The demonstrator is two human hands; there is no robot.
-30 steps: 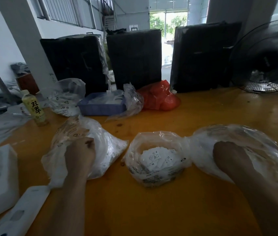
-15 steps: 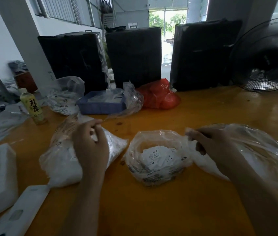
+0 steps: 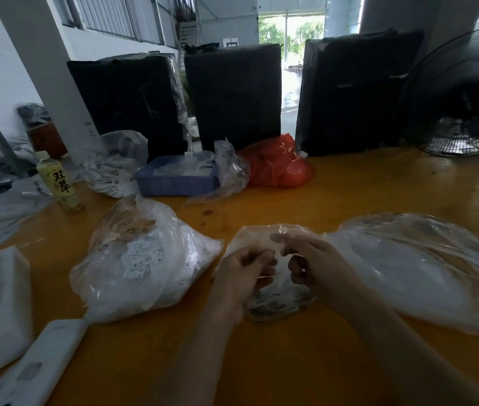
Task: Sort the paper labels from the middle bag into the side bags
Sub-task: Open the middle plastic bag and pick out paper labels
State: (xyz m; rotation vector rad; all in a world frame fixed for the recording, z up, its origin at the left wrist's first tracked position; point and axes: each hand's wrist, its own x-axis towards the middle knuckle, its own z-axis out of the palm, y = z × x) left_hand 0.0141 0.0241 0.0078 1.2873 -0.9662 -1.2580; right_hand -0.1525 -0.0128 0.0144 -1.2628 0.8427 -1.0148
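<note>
Right bag (image 3: 425, 271): clear, wide, just right of the hands. Left bag (image 3: 144, 259): white labels (image 3: 141, 259) showing. Middle bag (image 3: 279, 300) under both hands: left hand (image 3: 242, 272), right hand (image 3: 311, 260) curled, pinching its film.

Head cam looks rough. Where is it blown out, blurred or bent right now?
Head view: the doorway is blown out; the right bag and both hands, left hand, right hand, are motion-smeared; wide-angle bends the pillar.

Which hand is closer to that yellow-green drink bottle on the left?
The left hand. It is at the middle clear plastic bag, diagonally nearer the yellow-green drink bottle; the right hand sits beyond it.
</note>
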